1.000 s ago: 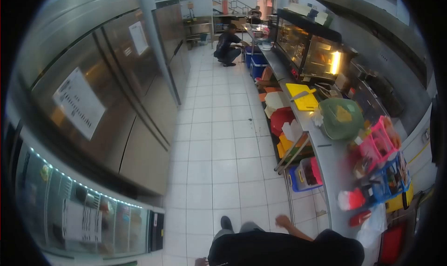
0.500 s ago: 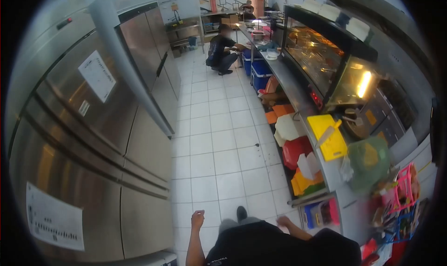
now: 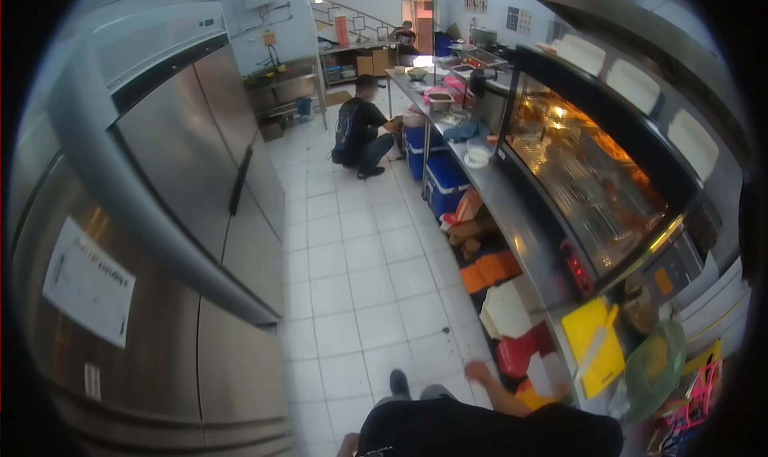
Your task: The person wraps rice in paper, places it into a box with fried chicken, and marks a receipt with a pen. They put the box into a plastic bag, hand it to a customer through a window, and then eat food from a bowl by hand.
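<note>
My right hand (image 3: 481,372) hangs over the floor tiles, just left of the lower shelf under the counter. Its fingers are loosely bent and somewhat apart, and nothing shows in them. At the bottom edge of the view, beside my dark shirt, only a small part of my left hand (image 3: 349,444) is visible; its fingers are hidden. Nearest to my right hand on the shelf are a red container (image 3: 514,356) and a white box (image 3: 549,374). A yellow cutting board (image 3: 582,357) with a knife (image 3: 597,343) on it rests on the counter (image 3: 512,235) above them.
A person (image 3: 362,131) squats ahead by blue coolers (image 3: 445,187) under the counter. Steel refrigerators (image 3: 172,157) line the left side. A lit glass display cabinet (image 3: 584,169) stands on the counter. The white tiled floor (image 3: 356,257) runs between; another person (image 3: 403,35) is far back.
My view has moved forward along the aisle, so the squatting person and cabinet look nearer. My left hand has dropped back to the bottom edge; my right hand has swung forward.
</note>
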`<state>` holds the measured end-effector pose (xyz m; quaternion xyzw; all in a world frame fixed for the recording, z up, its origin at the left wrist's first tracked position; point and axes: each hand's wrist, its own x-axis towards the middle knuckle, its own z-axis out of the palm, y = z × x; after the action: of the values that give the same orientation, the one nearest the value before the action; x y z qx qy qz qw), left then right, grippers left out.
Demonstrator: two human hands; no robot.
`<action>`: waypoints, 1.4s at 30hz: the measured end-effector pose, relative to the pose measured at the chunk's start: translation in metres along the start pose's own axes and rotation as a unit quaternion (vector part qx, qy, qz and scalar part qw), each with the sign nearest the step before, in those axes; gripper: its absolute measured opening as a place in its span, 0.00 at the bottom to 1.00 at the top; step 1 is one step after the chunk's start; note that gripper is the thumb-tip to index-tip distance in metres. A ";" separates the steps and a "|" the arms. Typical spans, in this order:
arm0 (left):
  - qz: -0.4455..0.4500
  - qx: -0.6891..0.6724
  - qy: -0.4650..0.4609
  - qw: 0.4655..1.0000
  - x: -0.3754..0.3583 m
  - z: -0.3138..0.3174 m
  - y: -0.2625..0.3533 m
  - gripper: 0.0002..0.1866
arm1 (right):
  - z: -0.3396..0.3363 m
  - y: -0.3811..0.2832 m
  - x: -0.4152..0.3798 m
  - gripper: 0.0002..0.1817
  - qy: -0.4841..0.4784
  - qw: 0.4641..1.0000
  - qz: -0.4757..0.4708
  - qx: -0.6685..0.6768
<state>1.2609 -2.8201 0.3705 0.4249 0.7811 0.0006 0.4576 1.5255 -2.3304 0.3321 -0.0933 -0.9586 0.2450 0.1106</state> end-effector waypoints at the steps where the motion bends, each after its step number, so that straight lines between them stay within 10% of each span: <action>1: 0.050 0.081 0.009 0.995 0.028 -0.039 -0.004 0.18 | 0.025 0.018 -0.043 0.10 -0.232 0.962 0.133 -0.045; 2: 0.065 0.111 0.135 0.982 0.074 -0.057 -0.025 0.18 | 0.004 -0.002 -0.044 0.11 -0.335 0.906 0.257 -0.009; 4: 0.092 -0.301 0.176 0.933 0.149 -0.146 -0.034 0.14 | -0.015 -0.005 -0.048 0.11 -0.377 0.833 0.401 0.052; 8: -0.039 -0.411 0.233 0.880 0.245 -0.358 0.020 0.14 | -0.037 0.026 0.023 0.11 -0.396 0.768 0.495 0.093; 12: -0.006 -0.510 0.296 0.808 0.318 -0.493 0.060 0.11 | -0.036 0.101 0.142 0.12 -0.407 0.765 0.491 0.091; 17: -0.007 -0.555 0.113 0.824 0.397 -0.539 0.034 0.11 | -0.017 0.278 0.405 0.14 -0.297 0.917 0.255 -0.076; 18: -0.055 -0.535 0.130 0.833 0.396 -0.552 0.039 0.13 | -0.054 0.296 0.498 0.16 -0.401 0.875 0.252 -0.097; 19: -0.100 -0.514 0.146 0.839 0.401 -0.563 0.045 0.15 | -0.115 0.283 0.584 0.16 -0.268 0.872 0.409 0.031; 21: 0.069 -0.027 0.199 0.977 0.448 -0.545 -0.014 0.19 | -0.100 0.370 0.703 0.24 -0.090 0.959 0.269 -0.020; 28: -0.075 -0.235 0.145 0.958 0.516 -0.652 -0.048 0.22 | -0.209 0.349 0.997 0.13 0.127 0.874 0.340 0.324; 33: 0.054 -0.180 0.210 0.960 0.611 -0.789 -0.102 0.24 | -0.079 0.404 0.954 0.09 -0.120 0.912 0.356 0.166; 35: 0.147 0.087 0.256 0.952 0.673 -0.856 -0.137 0.18 | -0.051 0.405 0.908 0.13 -0.331 0.898 0.288 0.047; 36: 0.001 -0.258 0.213 0.942 0.690 -0.907 -0.127 0.16 | -0.031 0.408 0.867 0.14 -0.235 0.920 0.291 0.116; 37: -0.146 -0.569 0.146 0.796 0.708 -0.956 -0.114 0.14 | -0.012 0.411 0.828 0.15 -0.139 0.932 0.277 0.188; 38: -0.116 -0.558 0.175 0.803 0.723 -1.002 -0.110 0.14 | 0.006 0.413 0.791 0.16 -0.052 0.935 0.247 0.251; 39: -0.084 -0.548 0.203 0.807 0.739 -1.042 -0.113 0.13 | -0.026 0.410 0.822 0.16 -0.304 0.842 0.411 0.173; 42: -0.093 -0.565 0.265 0.775 0.795 -1.136 -0.118 0.12 | -0.038 0.441 0.919 0.18 -0.460 0.751 0.454 0.137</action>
<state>0.1950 -1.9264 0.4174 -0.0023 0.7663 0.5123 0.3878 0.7096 -1.7189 0.3017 -0.3776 -0.6948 0.4082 -0.4562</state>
